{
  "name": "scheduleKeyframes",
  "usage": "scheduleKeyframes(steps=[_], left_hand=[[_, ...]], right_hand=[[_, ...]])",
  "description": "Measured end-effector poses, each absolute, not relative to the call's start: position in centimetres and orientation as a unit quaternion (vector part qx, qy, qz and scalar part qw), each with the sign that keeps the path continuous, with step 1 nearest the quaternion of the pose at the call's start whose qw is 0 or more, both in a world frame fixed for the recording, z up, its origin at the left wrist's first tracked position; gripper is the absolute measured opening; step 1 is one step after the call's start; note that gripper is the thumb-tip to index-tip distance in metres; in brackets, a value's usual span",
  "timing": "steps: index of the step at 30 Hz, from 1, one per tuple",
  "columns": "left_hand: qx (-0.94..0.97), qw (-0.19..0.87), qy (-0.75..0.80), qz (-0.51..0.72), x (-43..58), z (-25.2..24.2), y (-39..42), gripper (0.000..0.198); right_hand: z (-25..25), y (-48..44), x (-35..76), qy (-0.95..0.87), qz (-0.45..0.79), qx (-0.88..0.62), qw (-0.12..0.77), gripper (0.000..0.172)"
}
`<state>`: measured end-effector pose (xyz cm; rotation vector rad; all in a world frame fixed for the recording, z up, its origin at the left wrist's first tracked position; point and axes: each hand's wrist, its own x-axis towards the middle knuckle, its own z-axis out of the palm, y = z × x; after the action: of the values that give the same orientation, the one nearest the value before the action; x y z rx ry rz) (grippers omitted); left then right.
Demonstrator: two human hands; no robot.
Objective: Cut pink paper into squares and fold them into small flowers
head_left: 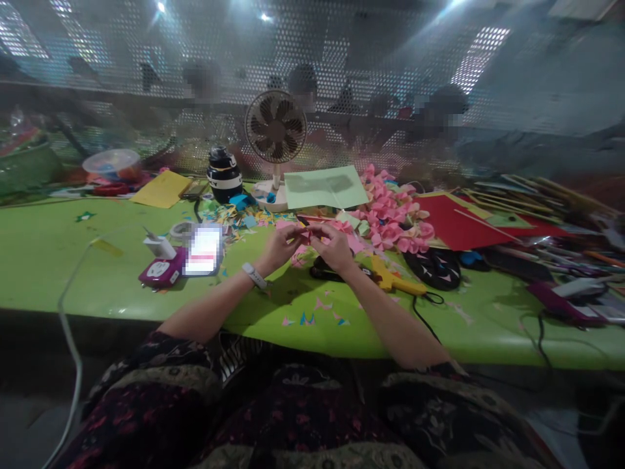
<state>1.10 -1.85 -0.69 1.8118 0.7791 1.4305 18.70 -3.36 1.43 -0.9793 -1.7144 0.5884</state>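
Your left hand (287,247) and right hand (334,249), nearly closed, pinch a small pink paper piece (306,237) in front of the fan (276,127), likely to steady it; pink paper petals (393,212) heap right of the fan, seemingly handy.

A grey sheet-like screen pierced with small round holes (336,55) stands behind a long, glossy lime-green table (88,273); bright white lights (161,7) glare above, over dim grey floor (24,397).
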Motion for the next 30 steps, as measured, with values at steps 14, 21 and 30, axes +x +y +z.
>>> scheduleKeyframes(steps=[14,21,30], left_hand=[[0.645,0.421,0.284,0.571,1.3,-0.4,-1.8,0.030],[0.654,0.440,0.261,0.557,1.2,0.4,-2.8,0.036],[0.630,0.456,0.286,0.560,1.2,-0.1,-2.2,0.034]], right_hand=[[2.1,-3.7,18.2,-0.576,0.430,-0.408,0.562,0.018],[2.8,-3.8,18.4,-0.468,0.512,-0.426,0.580,0.017],[2.6,-3.5,18.2,-0.453,0.525,-0.427,0.581,0.019]])
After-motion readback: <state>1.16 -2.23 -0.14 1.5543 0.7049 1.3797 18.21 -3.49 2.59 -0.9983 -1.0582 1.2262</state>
